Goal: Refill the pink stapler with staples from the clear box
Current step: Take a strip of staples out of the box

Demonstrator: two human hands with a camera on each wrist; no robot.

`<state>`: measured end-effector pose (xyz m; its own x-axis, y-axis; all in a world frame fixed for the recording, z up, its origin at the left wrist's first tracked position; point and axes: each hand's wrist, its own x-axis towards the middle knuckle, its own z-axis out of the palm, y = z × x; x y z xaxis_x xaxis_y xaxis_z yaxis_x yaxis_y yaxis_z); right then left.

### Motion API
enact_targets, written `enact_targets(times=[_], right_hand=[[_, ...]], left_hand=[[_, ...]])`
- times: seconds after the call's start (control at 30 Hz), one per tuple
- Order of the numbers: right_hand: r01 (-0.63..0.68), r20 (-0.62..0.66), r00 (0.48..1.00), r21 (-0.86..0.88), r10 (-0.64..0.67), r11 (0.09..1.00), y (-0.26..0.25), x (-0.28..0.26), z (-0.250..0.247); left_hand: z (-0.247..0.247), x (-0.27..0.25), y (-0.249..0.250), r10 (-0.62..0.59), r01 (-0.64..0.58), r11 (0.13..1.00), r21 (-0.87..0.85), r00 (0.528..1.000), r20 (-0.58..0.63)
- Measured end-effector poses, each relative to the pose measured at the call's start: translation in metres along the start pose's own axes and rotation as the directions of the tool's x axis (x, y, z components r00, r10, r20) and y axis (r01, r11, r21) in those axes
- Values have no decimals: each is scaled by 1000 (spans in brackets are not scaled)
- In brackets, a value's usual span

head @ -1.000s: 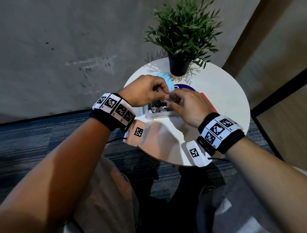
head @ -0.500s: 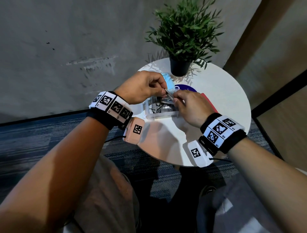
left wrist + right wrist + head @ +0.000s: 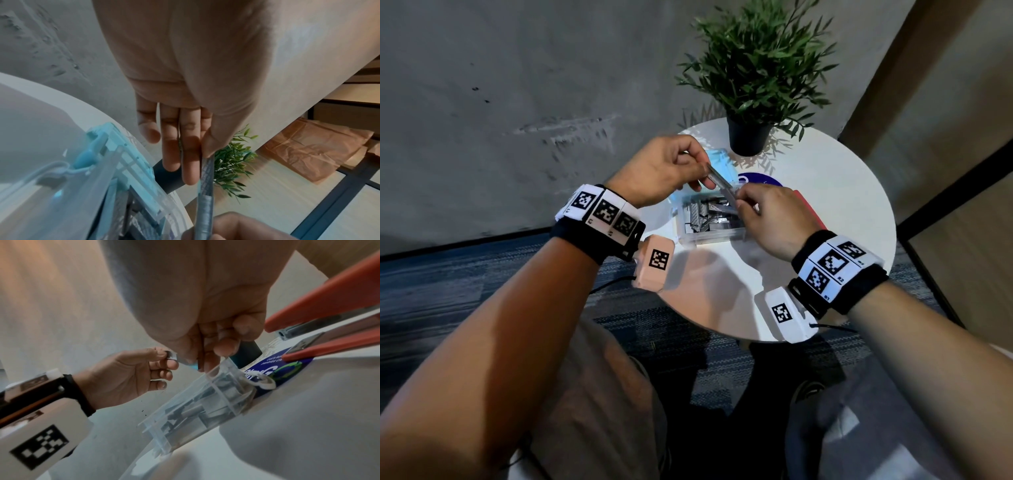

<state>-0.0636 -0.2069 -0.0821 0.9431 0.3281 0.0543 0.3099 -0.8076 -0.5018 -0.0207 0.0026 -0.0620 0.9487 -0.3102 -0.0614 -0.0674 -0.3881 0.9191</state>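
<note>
Both hands hold one silver strip of staples (image 3: 719, 180) just above the open clear box (image 3: 709, 236). My left hand (image 3: 671, 171) pinches its far end and my right hand (image 3: 767, 212) pinches its near end. The strip of staples (image 3: 205, 191) runs from my left thumb down to the right fingers. The clear box (image 3: 197, 410) holds several more staple strips, and its light blue lid (image 3: 717, 162) is folded back. The pink stapler (image 3: 320, 305) lies open on the table to the right of the box, mostly hidden behind my right hand in the head view.
A potted green plant (image 3: 753, 78) stands at the back of the small round white table (image 3: 842, 212). A blue round sticker (image 3: 763, 180) lies beneath the stapler. Grey wall and dark carpet surround the table; my knees are below its near edge.
Both hands rose from the box, lifting a strip of staples out of it. The left hand moved up and left, so the strip now shows between the two hands.
</note>
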Motion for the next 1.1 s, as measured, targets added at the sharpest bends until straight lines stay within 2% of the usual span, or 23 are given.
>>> enact_targets(times=[0.2,0.3,0.37,0.43,0.53,0.63,0.83,1.1], right_hand=[[22,28,999,-126,-19,992,2,0,2],[15,16,1000,-116,-13,993,2,1,3],[-9,-13,1000,-42,8,999,0,2,2],[-40,-42,998,104,44,994,-2,3,0],[-46,-71,995,314,72,948,-6,5,-2],[-44,-88,993,372,82,927,-3,7,0],[-32,-123,989,353,81,935,0,7,0],[-44,-96,993,212,66,976,6,4,-10]], left_hand=[[5,-4,6,-5,5,999,34,1000,-5],[3,-4,6,8,-7,998,56,1000,-6],[2,-3,4,16,-15,998,67,1000,-10],[1,-2,2,32,-32,998,51,999,-3],[4,-2,3,70,-71,997,34,997,29],[8,-3,3,78,-80,997,24,995,66],[21,-4,7,26,-15,989,-147,997,73],[31,3,5,-10,11,994,-112,1000,10]])
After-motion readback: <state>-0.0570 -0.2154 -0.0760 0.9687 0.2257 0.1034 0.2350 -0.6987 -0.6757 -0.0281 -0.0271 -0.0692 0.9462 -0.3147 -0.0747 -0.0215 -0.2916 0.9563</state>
